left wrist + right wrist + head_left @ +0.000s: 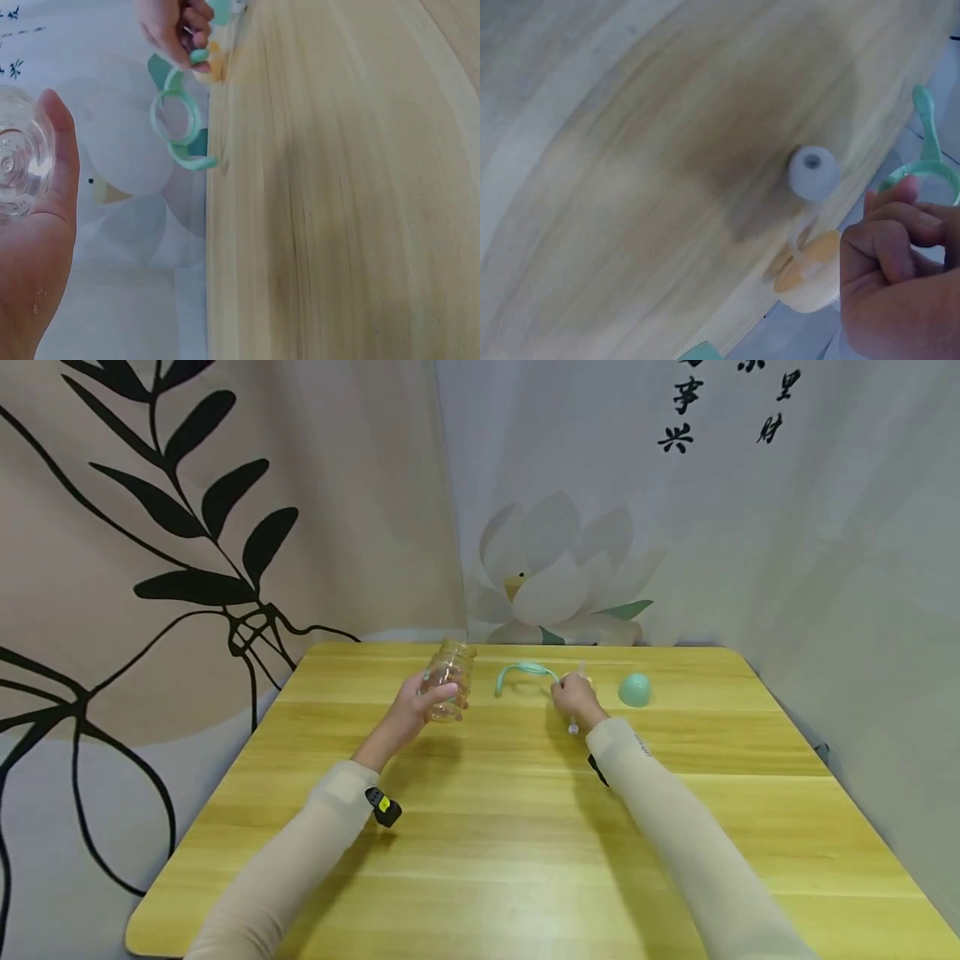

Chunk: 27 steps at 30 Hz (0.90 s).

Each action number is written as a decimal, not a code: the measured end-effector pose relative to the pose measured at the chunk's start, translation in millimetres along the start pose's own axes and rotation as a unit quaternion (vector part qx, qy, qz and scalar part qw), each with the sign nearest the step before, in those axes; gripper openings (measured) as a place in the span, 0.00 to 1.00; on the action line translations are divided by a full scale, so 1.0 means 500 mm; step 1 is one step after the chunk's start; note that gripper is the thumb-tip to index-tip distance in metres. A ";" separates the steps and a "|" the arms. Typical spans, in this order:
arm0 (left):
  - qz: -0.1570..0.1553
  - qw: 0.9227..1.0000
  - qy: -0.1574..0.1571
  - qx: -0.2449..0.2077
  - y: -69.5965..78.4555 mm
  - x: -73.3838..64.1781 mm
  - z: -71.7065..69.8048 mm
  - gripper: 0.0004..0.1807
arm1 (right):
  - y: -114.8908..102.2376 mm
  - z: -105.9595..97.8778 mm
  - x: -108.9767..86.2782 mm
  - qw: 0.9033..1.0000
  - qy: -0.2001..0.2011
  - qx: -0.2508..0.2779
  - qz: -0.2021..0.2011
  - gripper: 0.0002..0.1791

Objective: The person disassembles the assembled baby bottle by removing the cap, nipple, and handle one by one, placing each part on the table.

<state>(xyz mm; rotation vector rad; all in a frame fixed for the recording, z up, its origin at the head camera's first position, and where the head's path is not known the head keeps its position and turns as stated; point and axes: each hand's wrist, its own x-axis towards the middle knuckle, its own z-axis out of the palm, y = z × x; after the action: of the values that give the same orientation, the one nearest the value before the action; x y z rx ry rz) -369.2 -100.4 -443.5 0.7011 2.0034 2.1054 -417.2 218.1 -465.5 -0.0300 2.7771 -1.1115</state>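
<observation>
In the head view my left hand [411,708] grips a clear bottle [450,681] with an open mouth, tilted above the table. In the left wrist view the thumb lies along the side of this bottle [16,161]. With curled fingers my right hand [577,697] holds one end of a mint-green ring with two curved handles [531,667]. Close to that hand, in the right wrist view, are an orange and white piece [810,271] and a thin straw ending in a white round weight [814,174]. The right palm is hidden.
A mint-green domed cap [635,690] sits on the wooden table [510,860], right of my right hand. Behind the table's far edge hangs a printed curtain [360,527]. Both wrists carry small black devices [384,807].
</observation>
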 end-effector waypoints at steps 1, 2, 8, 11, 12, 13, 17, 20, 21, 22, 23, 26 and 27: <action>-0.002 1.000 0.001 -0.001 -0.002 -0.002 0.000 0.26 | 0.001 0.005 0.001 1.000 -0.002 -0.009 0.005 0.22; -0.002 1.000 0.001 -0.002 -0.004 -0.005 0.000 0.26 | 0.000 0.010 0.001 1.000 -0.003 -0.024 0.008 0.21; -0.001 1.000 -0.009 -0.003 -0.009 -0.014 -0.002 0.27 | -0.009 0.030 0.002 0.996 -0.011 -0.081 0.022 0.20; -0.001 1.000 -0.010 -0.001 -0.012 -0.014 -0.006 0.27 | -0.011 0.037 0.011 0.995 -0.012 -0.092 0.029 0.20; -0.001 1.000 -0.009 0.000 -0.012 -0.014 -0.007 0.27 | -0.011 0.039 0.014 0.995 -0.011 -0.097 0.031 0.20; -0.001 1.000 -0.009 0.000 -0.012 -0.014 -0.008 0.27 | -0.011 0.040 0.016 0.994 -0.009 -0.101 0.032 0.20; 0.000 1.000 -0.015 0.005 -0.012 -0.015 -0.011 0.27 | -0.007 0.047 0.019 0.992 0.009 -0.121 0.030 0.20; 0.000 1.000 -0.015 0.009 -0.013 -0.017 -0.014 0.29 | -0.010 0.055 0.016 0.991 0.024 -0.131 0.029 0.20; 0.000 1.000 -0.014 0.008 -0.013 -0.018 -0.015 0.29 | -0.011 0.059 0.015 0.990 0.029 -0.133 0.028 0.19; 0.000 1.000 -0.013 0.008 -0.013 -0.019 -0.016 0.30 | -0.013 0.061 0.015 0.990 0.032 -0.133 0.029 0.19; 0.002 1.000 -0.012 0.007 -0.014 -0.019 -0.017 0.30 | -0.015 0.062 0.016 0.990 0.034 -0.135 0.026 0.20; 0.008 1.000 -0.012 0.005 -0.013 -0.019 -0.018 0.30 | -0.018 0.064 0.021 0.990 0.035 -0.137 0.024 0.21; 0.010 1.000 -0.012 0.008 -0.012 -0.018 -0.019 0.30 | -0.019 0.063 0.023 0.990 0.035 -0.137 0.023 0.21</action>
<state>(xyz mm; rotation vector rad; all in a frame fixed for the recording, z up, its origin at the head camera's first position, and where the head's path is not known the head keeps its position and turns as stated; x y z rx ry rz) -366.7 -111.9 -451.6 0.7476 2.0107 2.0843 -424.4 188.8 -483.4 0.0430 2.9541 -0.7268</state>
